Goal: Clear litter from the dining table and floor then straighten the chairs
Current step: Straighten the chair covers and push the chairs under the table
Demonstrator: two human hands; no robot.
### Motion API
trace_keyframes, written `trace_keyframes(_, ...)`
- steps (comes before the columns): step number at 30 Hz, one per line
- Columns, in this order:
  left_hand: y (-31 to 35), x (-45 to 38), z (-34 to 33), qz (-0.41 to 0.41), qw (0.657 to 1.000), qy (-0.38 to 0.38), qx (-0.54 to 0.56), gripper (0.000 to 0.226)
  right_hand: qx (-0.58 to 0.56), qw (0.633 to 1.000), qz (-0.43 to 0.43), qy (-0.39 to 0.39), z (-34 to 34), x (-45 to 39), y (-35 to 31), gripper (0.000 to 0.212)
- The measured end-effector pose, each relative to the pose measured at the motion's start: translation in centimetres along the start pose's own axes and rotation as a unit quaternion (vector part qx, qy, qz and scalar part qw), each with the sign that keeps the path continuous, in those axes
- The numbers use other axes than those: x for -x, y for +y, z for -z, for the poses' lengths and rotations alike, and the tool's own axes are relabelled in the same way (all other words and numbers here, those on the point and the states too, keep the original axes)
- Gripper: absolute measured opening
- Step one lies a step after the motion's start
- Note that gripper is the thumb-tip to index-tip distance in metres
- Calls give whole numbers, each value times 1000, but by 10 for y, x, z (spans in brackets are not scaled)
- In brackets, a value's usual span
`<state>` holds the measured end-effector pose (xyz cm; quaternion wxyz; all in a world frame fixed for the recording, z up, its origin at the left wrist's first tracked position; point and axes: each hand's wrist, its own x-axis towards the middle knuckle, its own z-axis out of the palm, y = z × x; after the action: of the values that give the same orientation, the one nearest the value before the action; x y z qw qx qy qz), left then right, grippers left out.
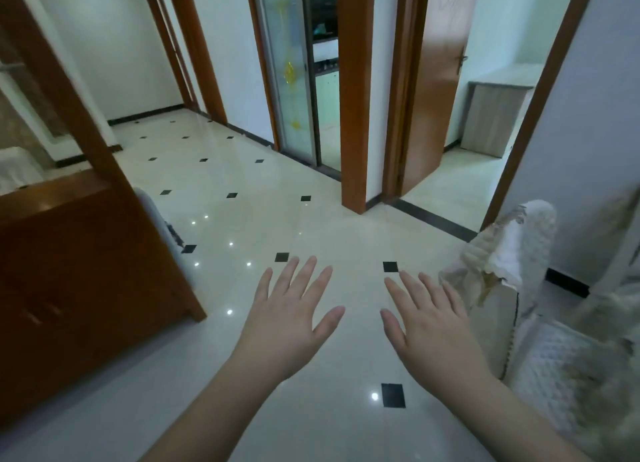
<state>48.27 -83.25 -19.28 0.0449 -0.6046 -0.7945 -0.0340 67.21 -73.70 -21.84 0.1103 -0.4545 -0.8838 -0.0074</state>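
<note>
Both my hands are stretched out in front of me over the shiny tiled floor (263,219). My left hand (291,316) has its fingers straight and spread, palm down, holding nothing. My right hand (433,326) is held the same way, fingers spread and empty. No dining table, chair or litter shows in this view. The floor tiles are pale with small black diamond insets and carry only light reflections.
A brown wooden cabinet (79,274) stands at the left. A sofa with a white lace cover (540,288) is at the right. Ahead are a glass sliding door (287,66) to a kitchen, a wooden pillar (355,115) and an open wooden door (436,91).
</note>
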Motion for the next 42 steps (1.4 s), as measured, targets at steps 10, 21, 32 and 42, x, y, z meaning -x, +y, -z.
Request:
trace_keyframes(10, -6, -177, -14, -27, 1000, -9, -6, 83, 19, 999, -17, -36, -26, -150, 43, 57)
trace_keyframes(21, -89, -365, -38, -56, 998, 1, 2, 81, 18, 999, -38, -33, -64, -346, 33, 74)
trace_keyframes(32, -42, -558, -68, -196, 980, -29, 21, 77, 29, 985, -168, -19, -85, -454, 121, 72)
trace_keyframes(42, 90, -738, -80, -291, 956, -28, 29, 73, 37, 970, -240, 19, -81, -548, 270, 62)
